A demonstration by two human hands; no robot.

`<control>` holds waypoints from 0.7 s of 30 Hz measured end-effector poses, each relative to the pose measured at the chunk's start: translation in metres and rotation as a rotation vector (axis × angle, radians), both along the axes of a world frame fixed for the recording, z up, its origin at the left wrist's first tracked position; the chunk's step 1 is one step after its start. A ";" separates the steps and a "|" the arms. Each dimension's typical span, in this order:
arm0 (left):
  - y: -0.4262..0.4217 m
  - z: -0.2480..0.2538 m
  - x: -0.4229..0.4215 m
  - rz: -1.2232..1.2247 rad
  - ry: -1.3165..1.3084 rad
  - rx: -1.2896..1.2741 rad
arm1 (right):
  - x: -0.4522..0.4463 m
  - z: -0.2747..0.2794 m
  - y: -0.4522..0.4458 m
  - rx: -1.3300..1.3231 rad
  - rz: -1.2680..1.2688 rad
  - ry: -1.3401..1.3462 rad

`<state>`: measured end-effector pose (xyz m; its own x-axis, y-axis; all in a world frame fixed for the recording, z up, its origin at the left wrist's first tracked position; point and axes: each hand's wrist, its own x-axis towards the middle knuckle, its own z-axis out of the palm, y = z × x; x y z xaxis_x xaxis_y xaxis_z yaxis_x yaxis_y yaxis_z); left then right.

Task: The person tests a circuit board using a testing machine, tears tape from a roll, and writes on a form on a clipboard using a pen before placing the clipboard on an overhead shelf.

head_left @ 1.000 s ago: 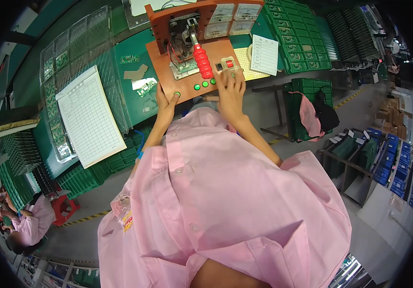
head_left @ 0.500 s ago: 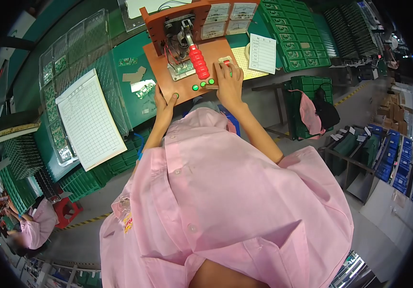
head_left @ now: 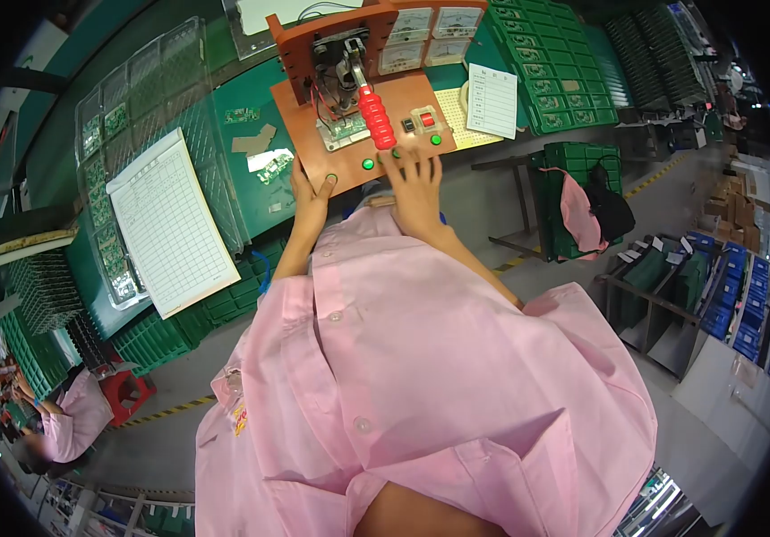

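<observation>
An orange-brown test fixture (head_left: 313, 167) stands before me, with a red-handled toggle clamp (head_left: 376, 118) over a green circuit board (head_left: 342, 131). My left hand (head_left: 310, 199) grips the fixture's front left corner, its thumb at a green button (head_left: 331, 180). At the front edge, my right hand (head_left: 415, 191) is open, fingers spread over the row of green buttons and partly hiding them. Another green button (head_left: 368, 164) shows left of those fingers. A red rocker switch (head_left: 427, 119) and a small black part (head_left: 408, 126) lie beyond the right hand, uncovered. Analog meters (head_left: 401, 58) line the fixture's back right.
On the left are a ruled paper form (head_left: 173, 224), a clear plastic tray (head_left: 215, 170) and loose circuit boards (head_left: 270, 165). A paper chart (head_left: 492, 100) and green board trays (head_left: 557, 67) are at the right. Someone in pink (head_left: 79, 416) sits far left.
My right hand has moved from the switch area back toward me to the front buttons, its fingers spreading. The switch is now uncovered. My left hand stays at the corner.
</observation>
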<state>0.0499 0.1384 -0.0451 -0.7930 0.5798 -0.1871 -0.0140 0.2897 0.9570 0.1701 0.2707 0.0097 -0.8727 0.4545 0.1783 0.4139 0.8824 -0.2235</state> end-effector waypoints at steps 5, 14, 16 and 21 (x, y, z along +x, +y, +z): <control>-0.001 -0.002 -0.005 0.039 -0.125 0.152 | 0.002 -0.010 -0.010 0.040 0.035 -0.058; -0.001 0.000 -0.003 0.065 -0.175 0.155 | 0.003 -0.007 -0.009 0.025 -0.008 -0.076; 0.000 0.003 -0.003 0.063 -0.170 0.152 | 0.002 -0.008 -0.008 0.033 -0.012 -0.079; -0.002 0.007 0.000 0.056 -0.159 0.137 | 0.003 -0.014 -0.011 0.063 -0.025 -0.088</control>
